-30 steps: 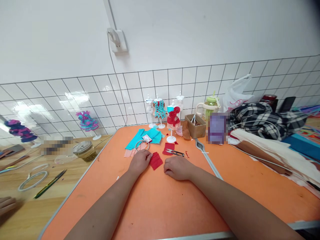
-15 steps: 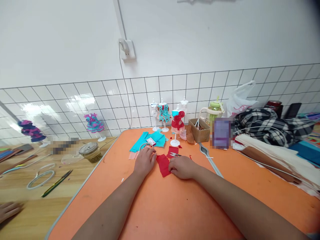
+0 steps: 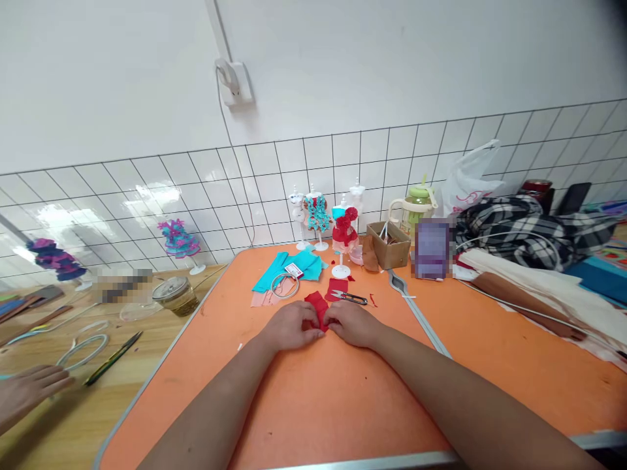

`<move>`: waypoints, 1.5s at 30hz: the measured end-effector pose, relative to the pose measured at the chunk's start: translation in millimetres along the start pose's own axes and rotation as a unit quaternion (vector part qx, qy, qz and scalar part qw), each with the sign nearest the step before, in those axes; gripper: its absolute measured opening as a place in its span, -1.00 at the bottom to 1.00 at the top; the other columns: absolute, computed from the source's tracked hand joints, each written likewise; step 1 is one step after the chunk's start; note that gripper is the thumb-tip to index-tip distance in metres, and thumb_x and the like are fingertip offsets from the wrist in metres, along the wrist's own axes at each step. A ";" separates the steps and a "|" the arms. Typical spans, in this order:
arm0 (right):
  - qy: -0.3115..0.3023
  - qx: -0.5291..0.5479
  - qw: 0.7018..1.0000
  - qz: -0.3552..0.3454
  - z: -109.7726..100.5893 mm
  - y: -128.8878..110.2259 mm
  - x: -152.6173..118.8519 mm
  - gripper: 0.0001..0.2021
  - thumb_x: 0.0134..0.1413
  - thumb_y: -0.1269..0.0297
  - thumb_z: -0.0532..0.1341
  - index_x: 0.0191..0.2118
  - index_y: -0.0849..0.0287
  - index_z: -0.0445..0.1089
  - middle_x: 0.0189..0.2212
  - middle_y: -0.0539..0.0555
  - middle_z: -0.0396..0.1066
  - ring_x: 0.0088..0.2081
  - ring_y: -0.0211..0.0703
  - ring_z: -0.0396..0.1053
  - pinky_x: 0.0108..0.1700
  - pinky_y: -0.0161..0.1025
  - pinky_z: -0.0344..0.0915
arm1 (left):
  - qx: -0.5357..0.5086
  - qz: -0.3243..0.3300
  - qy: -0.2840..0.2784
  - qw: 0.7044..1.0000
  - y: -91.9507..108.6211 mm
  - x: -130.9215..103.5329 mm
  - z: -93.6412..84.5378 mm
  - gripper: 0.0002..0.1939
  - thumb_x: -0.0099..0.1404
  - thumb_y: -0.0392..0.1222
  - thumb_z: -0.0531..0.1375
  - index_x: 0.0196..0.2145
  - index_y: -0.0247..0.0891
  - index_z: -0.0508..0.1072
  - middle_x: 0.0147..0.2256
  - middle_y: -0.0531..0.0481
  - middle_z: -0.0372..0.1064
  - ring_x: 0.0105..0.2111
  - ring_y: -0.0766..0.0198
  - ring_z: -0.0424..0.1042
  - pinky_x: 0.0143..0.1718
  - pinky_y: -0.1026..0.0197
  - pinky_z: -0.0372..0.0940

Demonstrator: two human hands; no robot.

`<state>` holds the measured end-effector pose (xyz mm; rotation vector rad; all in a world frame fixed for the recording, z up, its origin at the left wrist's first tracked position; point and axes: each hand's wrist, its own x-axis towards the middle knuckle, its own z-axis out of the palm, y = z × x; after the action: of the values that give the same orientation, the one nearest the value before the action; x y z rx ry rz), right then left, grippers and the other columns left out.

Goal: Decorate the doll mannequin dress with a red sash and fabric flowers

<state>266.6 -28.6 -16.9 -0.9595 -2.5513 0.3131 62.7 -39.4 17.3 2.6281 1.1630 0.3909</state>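
A piece of red fabric (image 3: 317, 305) lies on the orange table between my two hands. My left hand (image 3: 292, 325) grips its left edge, thumb and fingers curled together at the cloth. At the right edge my right hand (image 3: 353, 322) pinches the same cloth, and its fingertips almost meet those of the left. Just beyond the right hand lie black-handled thread snips (image 3: 351, 297) beside a second red fabric piece (image 3: 337, 287). Past the left hand, a ring-shaped band (image 3: 285, 286) rests near turquoise fabric (image 3: 274, 271) with a small tag on it.
Small mannequins stand at the back, one in a red dress (image 3: 345, 232). Right of them are a cardboard box (image 3: 390, 251), a green-lidded bottle (image 3: 419, 205) and plaid cloth (image 3: 514, 228). On the wooden table at left are a lidded cup (image 3: 175, 297) and another person's hand (image 3: 36, 388).
My left hand has moved from the ring down to the red fabric. My right hand has come off the snips and shifted left along the cloth. The other person's hand has moved in further.
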 end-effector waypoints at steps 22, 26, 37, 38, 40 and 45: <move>-0.047 -0.027 0.987 0.149 -8.8 -11.7 -2.5 -0.84 0.07 0.26 0.15 -0.27 0.05 0.47 -0.31 0.01 0.43 -0.23 -0.16 0.32 -0.30 -0.32 0.11 | 0.124 -0.012 -0.026 0.992 14.7 4.4 8.9 -0.79 0.25 -0.09 0.08 -0.29 -0.12 0.51 -0.35 0.01 0.47 -0.29 0.20 0.39 -0.36 0.24 0.18; -0.038 -0.043 0.989 0.140 -9.2 -12.8 -2.0 -0.84 0.07 0.26 0.15 -0.29 0.07 0.48 -0.29 0.04 0.41 -0.22 -0.16 0.31 -0.28 -0.32 0.12 | 0.142 -0.018 -0.024 0.989 19.0 5.4 10.7 -0.78 0.25 -0.12 0.07 -0.36 -0.13 0.52 -0.38 0.00 0.47 -0.32 0.19 0.39 -0.35 0.23 0.19; -0.042 -0.041 0.981 0.184 -10.8 -13.3 -1.9 -0.84 0.06 0.20 0.15 -0.23 0.01 0.43 -0.32 -0.03 0.46 -0.26 -0.16 0.34 -0.34 -0.33 0.10 | 0.091 -0.039 -0.023 0.995 17.0 8.5 11.0 -0.81 0.23 -0.19 0.09 -0.28 -0.15 0.50 -0.37 0.00 0.47 -0.34 0.22 0.40 -0.37 0.26 0.18; -0.044 -0.042 0.981 0.187 -11.2 -13.5 -1.7 -0.83 0.06 0.20 0.15 -0.23 0.01 0.43 -0.31 -0.03 0.46 -0.25 -0.16 0.35 -0.33 -0.32 0.11 | 0.090 -0.042 -0.026 0.995 17.0 8.8 10.9 -0.81 0.24 -0.18 0.09 -0.28 -0.14 0.51 -0.37 0.00 0.47 -0.34 0.22 0.40 -0.38 0.27 0.18; -0.050 -0.047 0.980 0.187 -11.9 -14.0 -1.3 -0.83 0.08 0.19 0.13 -0.24 0.00 0.44 -0.28 -0.03 0.46 -0.23 -0.14 0.35 -0.32 -0.32 0.12 | 0.088 -0.042 -0.032 0.995 17.2 9.5 11.0 -0.81 0.24 -0.19 0.09 -0.31 -0.14 0.52 -0.37 0.01 0.46 -0.33 0.22 0.40 -0.37 0.27 0.18; -0.062 -0.061 0.979 0.184 -12.5 -15.9 -1.1 -0.83 0.09 0.23 0.12 -0.29 0.03 0.46 -0.29 0.00 0.44 -0.22 -0.15 0.35 -0.31 -0.32 0.12 | 0.098 -0.041 -0.022 0.994 19.1 10.1 12.2 -0.82 0.23 -0.21 0.10 -0.35 -0.16 0.52 -0.36 -0.02 0.44 -0.30 0.22 0.39 -0.30 0.26 0.23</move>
<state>263.6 -40.2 -0.6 -1.5081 -2.5154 0.3304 86.4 -45.6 13.5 2.7250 1.3526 0.2112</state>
